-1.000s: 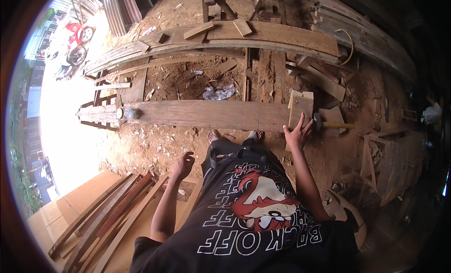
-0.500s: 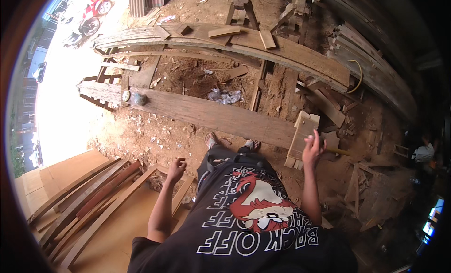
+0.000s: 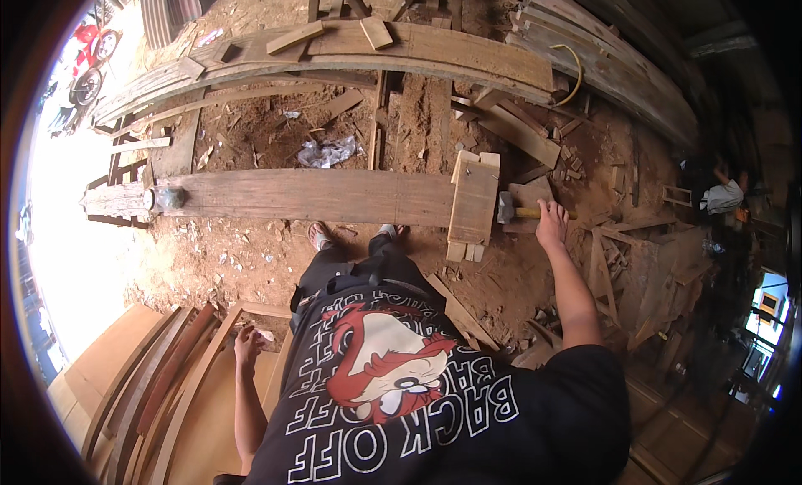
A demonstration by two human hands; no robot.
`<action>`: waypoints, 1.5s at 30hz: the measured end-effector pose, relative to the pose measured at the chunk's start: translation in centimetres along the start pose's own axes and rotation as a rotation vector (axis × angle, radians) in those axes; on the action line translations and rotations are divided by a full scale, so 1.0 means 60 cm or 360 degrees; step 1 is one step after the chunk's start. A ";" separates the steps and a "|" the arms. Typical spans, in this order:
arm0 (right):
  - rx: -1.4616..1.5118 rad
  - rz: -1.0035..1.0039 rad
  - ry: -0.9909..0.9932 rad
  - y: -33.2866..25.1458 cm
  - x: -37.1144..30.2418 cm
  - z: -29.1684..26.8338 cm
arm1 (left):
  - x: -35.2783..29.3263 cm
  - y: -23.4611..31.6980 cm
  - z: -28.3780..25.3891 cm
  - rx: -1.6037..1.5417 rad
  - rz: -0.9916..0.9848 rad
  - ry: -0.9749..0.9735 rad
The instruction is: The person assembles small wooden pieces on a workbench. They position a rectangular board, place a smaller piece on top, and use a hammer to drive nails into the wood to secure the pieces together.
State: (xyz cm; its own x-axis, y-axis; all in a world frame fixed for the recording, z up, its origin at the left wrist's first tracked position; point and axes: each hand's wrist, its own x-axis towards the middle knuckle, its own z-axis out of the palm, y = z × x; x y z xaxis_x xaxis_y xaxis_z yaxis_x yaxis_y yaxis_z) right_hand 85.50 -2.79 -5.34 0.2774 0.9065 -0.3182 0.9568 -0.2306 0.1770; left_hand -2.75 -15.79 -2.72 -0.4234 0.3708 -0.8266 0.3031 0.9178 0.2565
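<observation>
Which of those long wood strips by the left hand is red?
The reddish-brown strip, left of the left hand. Others nearby, like the dull brown strip and the pale tan strip, lack its redness.

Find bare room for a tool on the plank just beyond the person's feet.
Free: the middle of the plank, between the clear container and the stacked boards. Crowded: its left part, with that container and a pale disc, and its right end, under the boards.
</observation>
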 end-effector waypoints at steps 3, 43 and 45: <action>-0.0137 -0.0069 -0.0098 0.022 0.010 -0.007 | -0.016 0.034 0.006 -0.0015 0.0198 -0.0021; 0.1021 0.0433 -0.0168 -0.827 -0.248 -0.072 | 0.350 0.277 -0.218 0.0221 0.0725 -0.0456; 0.0982 0.0505 -0.0187 -0.835 -0.248 -0.074 | 0.387 0.246 -0.226 0.0129 0.0565 -0.0475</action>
State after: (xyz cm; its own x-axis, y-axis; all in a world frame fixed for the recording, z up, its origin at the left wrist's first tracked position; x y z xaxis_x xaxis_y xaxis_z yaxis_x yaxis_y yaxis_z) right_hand 33.07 -3.15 -5.31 0.5256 0.7262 -0.4431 0.6931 -0.6676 -0.2719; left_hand -19.69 8.31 -11.30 -0.0208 0.5917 -0.8059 0.4555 0.7231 0.5192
